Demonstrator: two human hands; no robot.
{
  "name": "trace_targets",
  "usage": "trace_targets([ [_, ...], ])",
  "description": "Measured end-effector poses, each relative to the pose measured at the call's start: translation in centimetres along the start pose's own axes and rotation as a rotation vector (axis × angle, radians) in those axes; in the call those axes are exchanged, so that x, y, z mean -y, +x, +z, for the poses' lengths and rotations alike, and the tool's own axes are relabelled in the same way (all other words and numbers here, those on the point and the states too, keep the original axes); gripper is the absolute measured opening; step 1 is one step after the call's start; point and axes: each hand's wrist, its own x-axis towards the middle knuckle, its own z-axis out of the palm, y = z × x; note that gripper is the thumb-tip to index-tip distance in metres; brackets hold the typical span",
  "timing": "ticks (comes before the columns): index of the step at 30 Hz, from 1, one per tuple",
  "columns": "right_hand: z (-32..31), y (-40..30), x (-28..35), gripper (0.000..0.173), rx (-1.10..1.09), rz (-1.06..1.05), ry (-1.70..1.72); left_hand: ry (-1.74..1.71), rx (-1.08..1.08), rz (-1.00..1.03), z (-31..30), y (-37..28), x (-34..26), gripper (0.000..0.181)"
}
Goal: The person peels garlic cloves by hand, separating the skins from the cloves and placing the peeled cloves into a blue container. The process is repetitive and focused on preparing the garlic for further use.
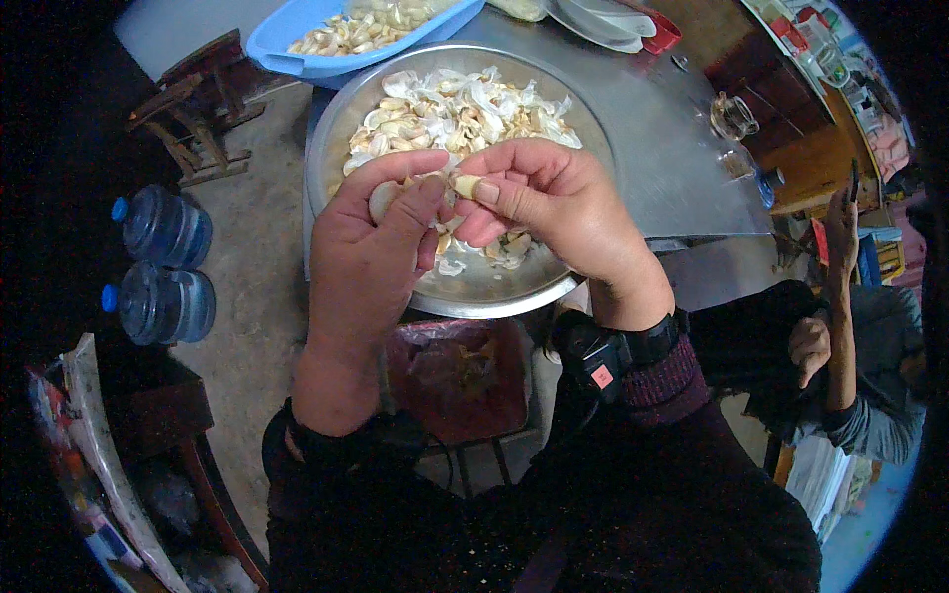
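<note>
Both my hands are raised over a wide metal basin holding garlic cloves and papery skins. Between the thumb and fingers of my right hand is a pale yellow garlic clove. My left hand meets it at the fingertips, and a whitish, rounded garlic piece rests in its curled fingers. Bits of skin show where the fingertips come together. Behind the basin, a light blue plastic basket contains more cloves and a clear bag.
The basin stands on a metal table with glass jars at its right and a red-handled utensil behind. Another person is at the right. Two water jugs and a wooden stool stand left; a red stool is below the basin.
</note>
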Motion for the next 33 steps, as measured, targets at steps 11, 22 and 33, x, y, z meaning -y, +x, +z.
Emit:
trace_targets([
  [11,0.9,-0.1,0.1,0.013,-0.053,-0.061,-0.055,0.079,0.028,0.054,0.1,-0.2,0.1,0.020],
  [22,-0.5,0.6,-0.7,0.012,-0.181,-0.142,-0.135,-0.223,0.046,-0.053,-1.3,0.6,-0.2,0.024],
  [33,-0.2,1.2,-3.4,0.026,0.140,-0.277,-1.275,-0.606,0.196,-0.114,-3.7,1.7,0.3,0.031],
])
